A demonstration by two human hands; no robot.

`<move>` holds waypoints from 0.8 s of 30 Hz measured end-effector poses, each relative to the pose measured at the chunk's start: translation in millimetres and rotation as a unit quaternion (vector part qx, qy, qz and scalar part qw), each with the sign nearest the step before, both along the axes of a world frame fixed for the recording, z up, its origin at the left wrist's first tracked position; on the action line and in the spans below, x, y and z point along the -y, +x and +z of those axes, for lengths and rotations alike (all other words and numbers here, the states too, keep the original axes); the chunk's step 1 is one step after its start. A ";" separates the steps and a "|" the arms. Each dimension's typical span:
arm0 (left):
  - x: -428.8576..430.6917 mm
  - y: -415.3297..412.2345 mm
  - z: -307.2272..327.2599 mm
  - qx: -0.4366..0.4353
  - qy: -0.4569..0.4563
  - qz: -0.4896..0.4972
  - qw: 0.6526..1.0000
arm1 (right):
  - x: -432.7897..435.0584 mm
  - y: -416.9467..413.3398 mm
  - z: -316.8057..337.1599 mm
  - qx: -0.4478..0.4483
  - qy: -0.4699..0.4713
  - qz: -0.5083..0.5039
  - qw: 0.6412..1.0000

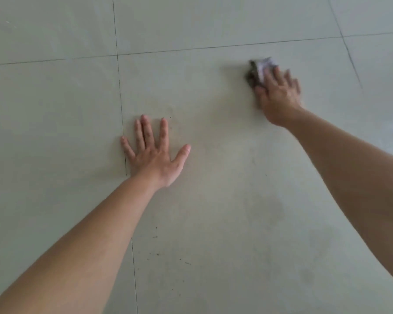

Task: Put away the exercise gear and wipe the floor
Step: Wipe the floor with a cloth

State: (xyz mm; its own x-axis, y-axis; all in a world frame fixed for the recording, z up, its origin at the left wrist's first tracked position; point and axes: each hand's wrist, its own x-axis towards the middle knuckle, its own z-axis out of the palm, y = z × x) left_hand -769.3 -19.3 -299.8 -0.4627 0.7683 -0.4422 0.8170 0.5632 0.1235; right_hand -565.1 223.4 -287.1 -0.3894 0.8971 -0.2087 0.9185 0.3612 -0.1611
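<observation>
Pale floor (pixel 213 200): left hand (pixel 153 155) flat, fingers (pixel 148 132) splayed; right hand (pixel 279 96) presses straight fingers on cloth (pixel 259 66), lengthwise away

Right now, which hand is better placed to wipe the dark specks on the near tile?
Right, probably: the right hand presses the rag on the floor, while the left hand lies flat and holds nothing.

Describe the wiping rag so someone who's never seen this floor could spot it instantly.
On the pale tiled floor, look to the upper right for the right hand. It presses a crumpled rag, whitish on top and dark along its left edge. It is the only loose thing in view; the left hand lies flat and bare.
</observation>
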 end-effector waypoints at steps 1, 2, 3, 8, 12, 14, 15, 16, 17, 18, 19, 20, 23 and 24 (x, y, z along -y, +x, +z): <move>0.3 -1.0 0.6 0.004 -0.007 -0.001 1.000 | -14.6 1.9 -1.1 0.008 -0.001 -0.060 0.998; 0.8 -1.2 1.8 0.005 -0.012 -0.002 1.000 | -25.9 -4.3 -2.7 0.007 -0.005 -0.122 0.993; 0.5 -1.4 2.1 0.006 -0.016 -0.003 1.000 | -33.2 -18.7 -3.8 -0.001 -0.007 -0.180 0.984; -3.0 -2.5 9.6 0.021 -0.055 -0.002 0.998 | -7.4 -133.9 0.8 -0.054 -0.040 -0.022 0.997; -5.2 -0.9 14.8 0.017 -0.070 0.012 0.997 | 32.9 -166.8 7.8 -0.036 -0.068 0.263 0.962; -7.3 0.8 16.2 0.012 -0.073 0.018 0.997 | 10.0 -137.0 7.5 -0.046 -0.061 0.273 0.959; -8.2 2.3 16.8 0.010 -0.078 0.019 0.997 | -9.3 -111.0 6.1 -0.052 -0.051 0.240 0.968; -8.7 1.3 17.1 0.008 -0.085 0.020 0.996 | -32.0 -80.8 4.6 -0.055 -0.037 0.186 0.980; -8.8 -1.3 17.1 0.007 -0.090 0.023 0.996 | -55.5 -47.6 2.5 -0.052 -0.018 0.118 0.992; -9.3 -1.0 17.4 0.006 -0.094 0.025 0.995 | -76.8 -8.1 0.5 -0.037 -0.002 0.041 0.998; -9.5 0.0 17.5 0.005 -0.097 0.026 0.995 | -93.4 34.6 0.0 -0.013 -0.001 -0.039 0.999; -9.6 1.2 17.7 0.001 -0.097 0.027 0.995 | -103.8 76.5 1.5 0.007 -0.015 -0.119 0.993; -11.9 3.9 17.9 -0.010 -0.098 0.034 0.995 | -99.4 173.5 9.4 0.042 -0.054 -0.263 0.962; -13.1 4.2 17.6 -0.011 -0.101 0.038 0.994 | -89.1 189.3 8.9 0.043 -0.059 -0.275 0.959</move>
State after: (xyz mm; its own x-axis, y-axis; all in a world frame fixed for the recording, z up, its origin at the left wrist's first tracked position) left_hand -765.2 -6.1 -282.1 -0.5274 0.6282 -0.5721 0.7728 0.6345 -0.0157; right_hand -375.8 312.4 -278.3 0.1586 0.9303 -0.3307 0.9767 -0.1968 -0.0852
